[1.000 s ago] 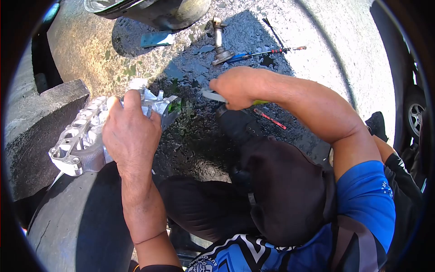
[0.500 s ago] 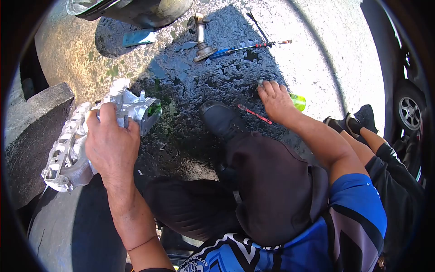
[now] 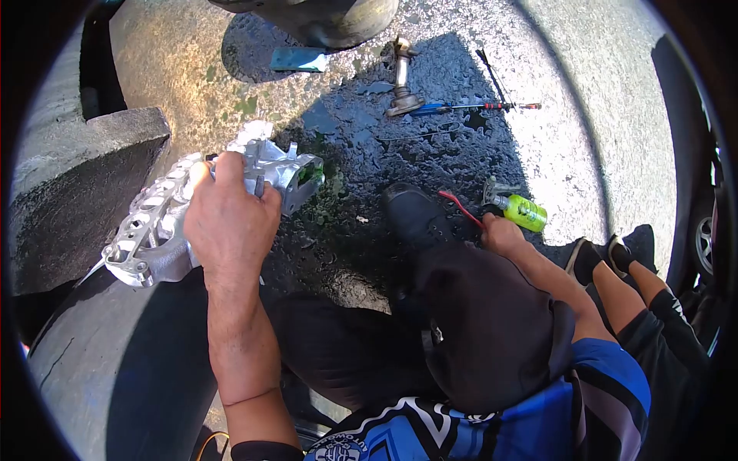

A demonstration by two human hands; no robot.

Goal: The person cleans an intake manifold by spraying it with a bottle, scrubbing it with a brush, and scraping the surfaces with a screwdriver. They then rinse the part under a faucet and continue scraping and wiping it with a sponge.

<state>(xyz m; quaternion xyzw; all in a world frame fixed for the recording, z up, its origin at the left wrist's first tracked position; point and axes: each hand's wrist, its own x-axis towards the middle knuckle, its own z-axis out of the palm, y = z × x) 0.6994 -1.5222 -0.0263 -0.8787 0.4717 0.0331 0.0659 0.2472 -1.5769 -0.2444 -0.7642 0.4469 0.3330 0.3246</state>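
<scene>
My left hand [image 3: 233,219] is wrapped round part of a silver metal casting [image 3: 157,207], which rests at the left on a grey rounded surface. Bright green shows inside the casting's open right end. Low over the wet ground, my right hand [image 3: 503,233] is closed on the end of a thin red tool [image 3: 459,206], whose other end points up and left. Just above that hand lies a bottle of green liquid [image 3: 525,213] with a metal top, on its side.
A metal shaft part [image 3: 402,81], a blue and red screwdriver [image 3: 477,107] and a blue block [image 3: 299,60] lie on the ground. A large round container [image 3: 327,21] stands at the top. Another person's legs [image 3: 615,288] are at the right, a curved dark block [image 3: 92,184] at the left.
My right hand has moved down from the bottle and taken hold of the red tool. The bottle shows in full now. The whole view has shifted, with my left hand still on the casting.
</scene>
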